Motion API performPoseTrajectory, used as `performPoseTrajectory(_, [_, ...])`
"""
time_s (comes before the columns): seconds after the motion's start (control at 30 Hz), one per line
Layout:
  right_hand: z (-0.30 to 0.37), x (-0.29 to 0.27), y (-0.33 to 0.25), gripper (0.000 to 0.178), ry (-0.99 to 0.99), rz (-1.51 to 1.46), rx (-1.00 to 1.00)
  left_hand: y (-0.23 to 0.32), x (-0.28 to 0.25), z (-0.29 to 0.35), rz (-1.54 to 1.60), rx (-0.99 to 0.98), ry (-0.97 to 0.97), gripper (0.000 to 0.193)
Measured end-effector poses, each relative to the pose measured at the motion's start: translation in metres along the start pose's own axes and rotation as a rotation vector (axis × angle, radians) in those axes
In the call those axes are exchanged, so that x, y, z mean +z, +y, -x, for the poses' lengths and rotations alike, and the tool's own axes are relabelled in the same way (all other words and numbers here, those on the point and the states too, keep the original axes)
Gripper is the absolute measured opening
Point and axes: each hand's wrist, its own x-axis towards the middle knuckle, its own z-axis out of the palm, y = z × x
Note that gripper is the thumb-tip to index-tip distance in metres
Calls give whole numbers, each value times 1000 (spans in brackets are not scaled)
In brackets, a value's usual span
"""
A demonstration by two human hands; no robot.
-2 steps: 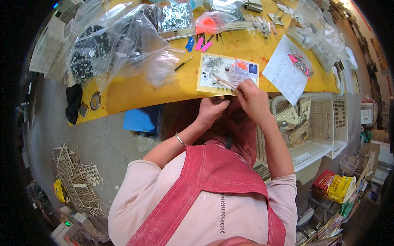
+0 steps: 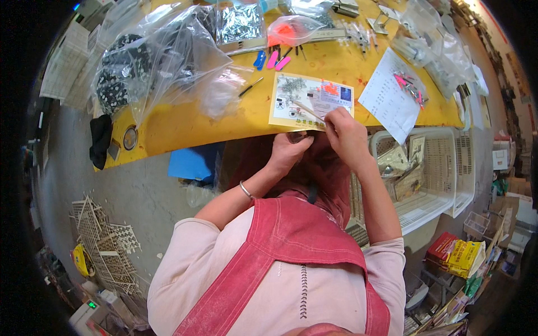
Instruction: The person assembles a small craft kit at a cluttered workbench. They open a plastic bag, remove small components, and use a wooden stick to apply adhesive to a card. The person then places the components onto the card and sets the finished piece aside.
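Note:
My right hand (image 2: 343, 131) is closed round a thin pale stick-like tool (image 2: 307, 110), whose tip points up and left. The tip lies over a printed card (image 2: 286, 115) at the table's near edge. On that card sit a heap of small clear or grey pieces (image 2: 292, 85) and a cluster of small orange pieces (image 2: 330, 88). My left hand (image 2: 290, 150) is curled just below the table edge, thumb and fingers together around something dark that I cannot make out.
The yellow table (image 2: 185, 131) holds a large clear bag (image 2: 162, 73), a bag of metal parts (image 2: 240, 25), pink clips (image 2: 282, 63), a black pen-like tool (image 2: 250, 87) and a white sheet (image 2: 389, 101) with pink-and-metal parts. White baskets (image 2: 443, 193) stand below right.
The tool in my right hand has shifted slightly over the card. My left hand stays in place.

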Motion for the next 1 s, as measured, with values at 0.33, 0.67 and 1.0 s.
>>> performPoseTrajectory(0.33, [-14, 7, -1, 8, -24, -2, 14, -1, -3, -1, 3, 6, -17, 15])
performPoseTrajectory(0.67, [-17, 6, -3, 9, -71, 9, -13, 1, 1, -2, 6, 44, -16, 18])
performPoseTrajectory(1.0, [-14, 5, -4, 9, -103, 3, -38, 1, 2, -3, -1, 75, -16, 13])
